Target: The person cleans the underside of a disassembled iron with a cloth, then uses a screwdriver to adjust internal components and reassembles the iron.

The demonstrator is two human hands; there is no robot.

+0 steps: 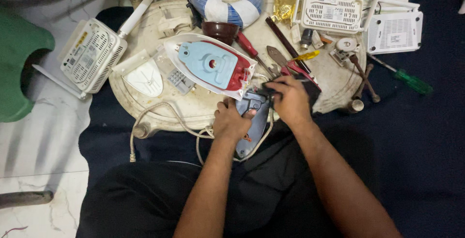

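My left hand (231, 120) grips the grey metal soleplate of a taken-apart clothes iron (253, 124), which lies on my lap at the front edge of a round white board (160, 107). My right hand (289, 100) is closed over a dark part at the plate's far end, beside red-handled pliers (295, 68). The iron's red and white upper shell with a light blue inner cover (210, 65) lies upside down just beyond my hands. A white cord (167, 109) loops from the iron across the board.
White routers sit at the left (92, 54) and upper right (332, 9). A red-handled screwdriver (249, 48), a green-handled screwdriver (411, 81), a blue and white cloth ring (225, 5), a dark bowl (220, 30) and a green stool (19, 63) surround the board.
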